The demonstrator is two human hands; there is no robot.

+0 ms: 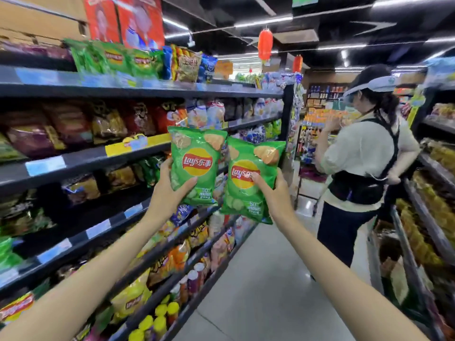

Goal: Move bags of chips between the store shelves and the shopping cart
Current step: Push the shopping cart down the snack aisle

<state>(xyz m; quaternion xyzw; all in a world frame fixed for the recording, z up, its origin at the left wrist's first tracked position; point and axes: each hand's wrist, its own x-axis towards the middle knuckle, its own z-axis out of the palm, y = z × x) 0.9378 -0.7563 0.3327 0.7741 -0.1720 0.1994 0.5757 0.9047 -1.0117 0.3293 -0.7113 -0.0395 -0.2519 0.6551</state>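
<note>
I have a green bag in each hand, both raised in front of me in the aisle. My left hand (170, 190) grips the left bag (195, 166) by its lower left corner, thumb across the front and fingers curled behind, so the bag stands upright with the logo facing me. My right hand (273, 190) pinches the right bag (250, 178) at its right edge, thumb pressed on the logo and fingers wrapped round the back. This bag sits a little lower and tilts slightly. The two bags overlap at their inner edges; I cannot tell whether they touch.

Holding each by an edge keeps the puffed middle from being crushed and lets me read both labels, which look the same.

The shelves (138, 153) run along my left, packed with chips; matching green bags (115, 59) lie on the top shelf, so I judge these two are either just picked or about to go back. No cart shows clearly, though there may be one near the other shopper (362, 153) ahead on the right, who stands close enough that a swing right needs care.
</note>
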